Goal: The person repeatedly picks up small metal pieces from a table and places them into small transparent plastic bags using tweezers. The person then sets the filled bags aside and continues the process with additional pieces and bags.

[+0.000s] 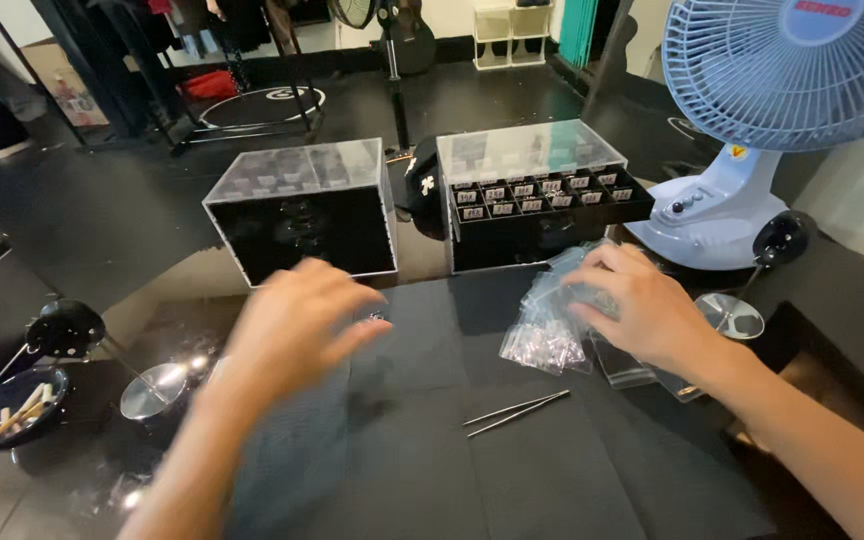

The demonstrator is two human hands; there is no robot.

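Spreading across the dark table [552, 480], a black mat carries the work, with two black display boxes with clear lids at its far edge: the left box [302, 215] closed, the right box [542, 195] showing rows of small labelled compartments. A pale blue desk fan [752, 120] stands far right.

The right hand [642, 305] lies palm down on a heap of small clear plastic bags [547, 335], which sits just right of the mat's middle. Its grip is loosely spread, fingertips pressing the top of the heap rather than pinching any one bag. The bags trail from under the fingers down and leftward, toward the person.

The left hand [297, 320] hovers above the mat just in front of the left box, blurred, fingers slightly curled and apart; something tiny and dark shows at its fingertips, but whether it is held I cannot tell.

A pair of thin metal tweezers [517, 412] lies free on the mat, long axis running left-low to right-high, handles pointing toward the bag heap. It rests between the hands, nearer the right one.
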